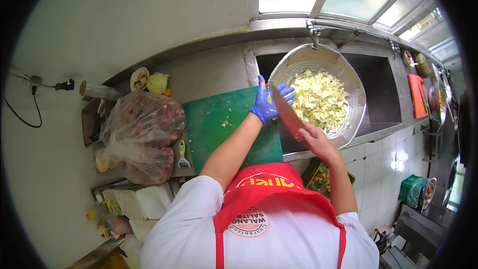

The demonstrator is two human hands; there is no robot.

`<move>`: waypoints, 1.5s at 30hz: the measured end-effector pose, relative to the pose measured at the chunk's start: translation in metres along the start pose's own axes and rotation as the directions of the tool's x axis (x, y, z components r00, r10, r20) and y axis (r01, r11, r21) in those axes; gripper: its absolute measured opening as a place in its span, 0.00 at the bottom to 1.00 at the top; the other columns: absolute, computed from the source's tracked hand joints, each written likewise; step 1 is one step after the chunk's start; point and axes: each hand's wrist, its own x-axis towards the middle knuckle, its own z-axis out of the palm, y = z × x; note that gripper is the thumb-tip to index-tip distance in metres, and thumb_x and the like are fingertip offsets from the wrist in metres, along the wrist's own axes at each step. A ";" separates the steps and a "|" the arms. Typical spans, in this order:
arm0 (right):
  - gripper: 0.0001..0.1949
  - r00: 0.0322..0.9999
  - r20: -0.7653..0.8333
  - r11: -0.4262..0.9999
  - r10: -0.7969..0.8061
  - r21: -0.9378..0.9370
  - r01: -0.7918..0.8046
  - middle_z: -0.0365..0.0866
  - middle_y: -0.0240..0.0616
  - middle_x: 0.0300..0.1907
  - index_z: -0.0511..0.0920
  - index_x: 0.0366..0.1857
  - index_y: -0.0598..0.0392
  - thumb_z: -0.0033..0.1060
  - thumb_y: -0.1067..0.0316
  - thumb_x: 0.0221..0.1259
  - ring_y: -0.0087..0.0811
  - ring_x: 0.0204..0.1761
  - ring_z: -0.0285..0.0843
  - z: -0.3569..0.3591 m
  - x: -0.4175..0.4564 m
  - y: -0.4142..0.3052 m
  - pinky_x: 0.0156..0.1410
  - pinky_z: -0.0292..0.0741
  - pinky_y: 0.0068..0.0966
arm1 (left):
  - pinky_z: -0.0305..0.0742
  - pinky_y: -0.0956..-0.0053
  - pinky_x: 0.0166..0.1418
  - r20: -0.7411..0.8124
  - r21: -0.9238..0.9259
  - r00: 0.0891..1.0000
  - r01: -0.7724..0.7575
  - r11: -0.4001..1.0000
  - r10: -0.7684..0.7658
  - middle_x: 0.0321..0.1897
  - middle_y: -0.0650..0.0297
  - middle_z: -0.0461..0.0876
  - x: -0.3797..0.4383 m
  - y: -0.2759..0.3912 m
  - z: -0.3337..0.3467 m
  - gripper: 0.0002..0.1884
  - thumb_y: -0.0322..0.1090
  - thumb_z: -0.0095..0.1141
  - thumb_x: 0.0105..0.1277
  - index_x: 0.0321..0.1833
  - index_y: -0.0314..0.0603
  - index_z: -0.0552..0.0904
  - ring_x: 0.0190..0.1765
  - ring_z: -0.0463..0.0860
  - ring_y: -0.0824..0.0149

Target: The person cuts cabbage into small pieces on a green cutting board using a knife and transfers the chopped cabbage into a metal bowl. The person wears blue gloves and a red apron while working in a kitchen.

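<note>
My left hand [267, 102], in a blue disposable glove, is held palm up with its fingers spread, above the edge of a green cutting board [213, 130]. Small bits of cabbage cling to the glove. The bare right hand [315, 142] grips the handle of a wide-bladed kitchen knife [286, 112], whose blade points away from me, close to the gloved fingers. Chopped cabbage [321, 99] lies in a large perforated metal colander [356, 119] set over the sink. Small white scraps are scattered on the board.
Left of the board are a plastic bag of raw meat [145, 130], a green-handled peeler [182, 153], a piece of cabbage [158, 83] and a bowl [136, 74]. A faucet [314, 33] overhangs the colander's far rim. An orange cutting board [417, 95] lies far right.
</note>
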 end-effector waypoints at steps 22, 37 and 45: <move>0.16 0.943 -0.324 0.947 -0.072 -0.320 -0.037 0.86 0.55 0.38 0.78 0.62 0.61 0.52 0.70 0.76 0.41 0.38 0.84 0.031 -0.023 0.066 0.50 0.81 0.39 | 0.84 0.41 0.63 -0.030 0.303 0.127 0.946 -0.112 0.991 0.68 0.42 0.78 -0.222 0.352 -0.062 0.49 0.59 0.82 0.52 0.76 0.53 0.74 0.67 0.83 0.35; 0.20 0.866 0.239 0.372 -0.439 -0.829 0.418 0.78 0.47 0.50 0.80 0.62 0.51 0.69 0.66 0.67 0.49 0.55 0.81 0.159 0.043 0.015 0.58 0.74 0.48 | 0.87 0.47 0.68 -0.192 0.589 0.696 -0.482 0.649 0.692 0.69 0.52 0.83 -0.243 0.211 -0.043 0.33 0.42 0.70 0.72 0.76 0.39 0.75 0.68 0.86 0.47; 0.16 0.739 0.267 0.312 -0.618 -0.779 0.543 0.83 0.51 0.59 0.85 0.58 0.54 0.56 0.56 0.81 0.52 0.64 0.80 0.218 0.205 -0.049 0.66 0.74 0.52 | 0.88 0.50 0.66 -0.267 0.384 0.809 -0.408 0.828 0.523 0.73 0.53 0.81 -0.296 0.058 -0.106 0.33 0.37 0.67 0.73 0.80 0.40 0.73 0.71 0.84 0.50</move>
